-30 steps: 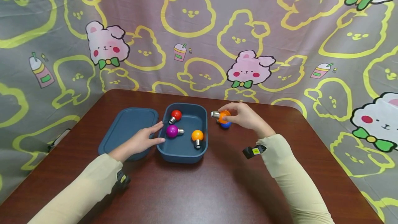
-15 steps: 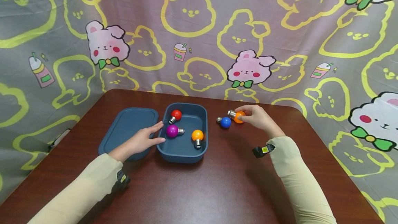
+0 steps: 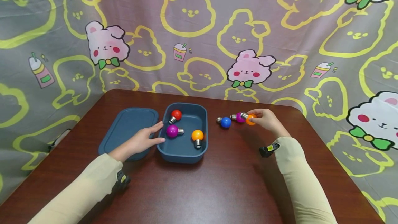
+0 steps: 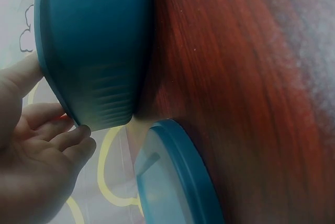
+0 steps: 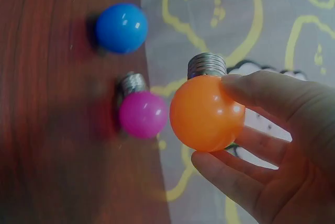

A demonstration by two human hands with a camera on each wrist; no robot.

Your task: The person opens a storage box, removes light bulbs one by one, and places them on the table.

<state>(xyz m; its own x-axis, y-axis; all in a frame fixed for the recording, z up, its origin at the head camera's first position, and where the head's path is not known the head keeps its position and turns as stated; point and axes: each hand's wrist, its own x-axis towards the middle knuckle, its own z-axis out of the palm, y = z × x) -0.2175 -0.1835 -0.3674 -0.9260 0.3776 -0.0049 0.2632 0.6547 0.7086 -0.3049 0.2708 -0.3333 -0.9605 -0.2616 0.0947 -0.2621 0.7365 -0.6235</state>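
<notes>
My right hand (image 3: 267,120) pinches an orange light bulb (image 5: 204,114) between thumb and fingers, its metal screw base pointing away from the palm. Right beside it, a magenta bulb (image 5: 142,114) lies on the table, partly covered by the orange one in the head view. A blue bulb (image 3: 225,122) lies a little to the left. At the left side of a blue box (image 3: 183,158), my left hand (image 3: 143,141) touches the rim with extended fingers. Inside the box are a red bulb (image 3: 176,115), a purple bulb (image 3: 172,131) and a yellow-orange bulb (image 3: 197,136).
A blue lid (image 3: 133,120) lies flat left of the box, partly under the left forearm in the head view. The brown wooden table (image 3: 199,189) ends at the back against a patterned curtain (image 3: 199,44).
My right hand has carried the orange bulb rightward, past the blue bulb, to beside the magenta bulb, which has come into sight. The left hand and the box have stayed in place.
</notes>
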